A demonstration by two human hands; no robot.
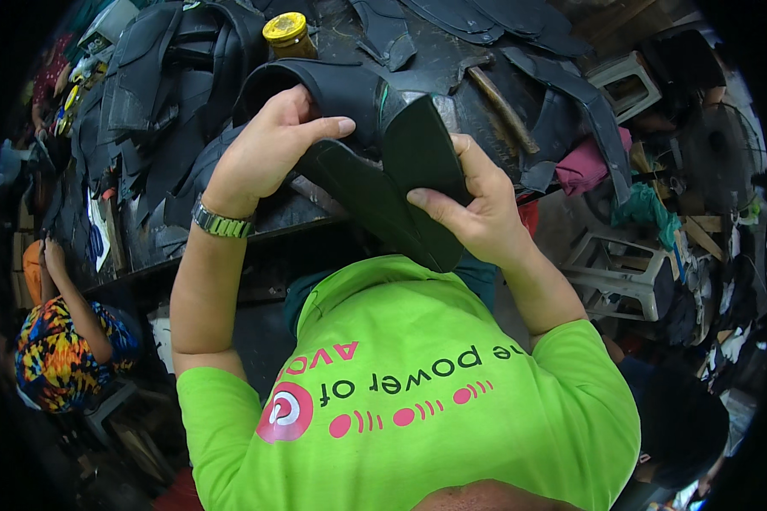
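Note:
A black, sheet-like piece [426,149], folded or joined into a V, is held up over the near edge of the table. My right hand [486,204] is closed on its right panel, thumb on the near face and fingers behind. At the upper end of the left panel is my left hand [268,145], wearing a metal wristwatch [222,223]. Its fingers are bent, their tips partly hidden, and the thumb points right along the panel's edge. Just beyond it a curved black piece [337,81] rests on the table.
Stacked black cut pieces [149,64] cover the dark table's left side. A yellow-lidded jar [287,36] and a wooden stick [503,111] lie farther back. Plastic stools [614,277], a pink cloth [584,162] and a fan [716,145] are at right. Another person [72,349] is at left.

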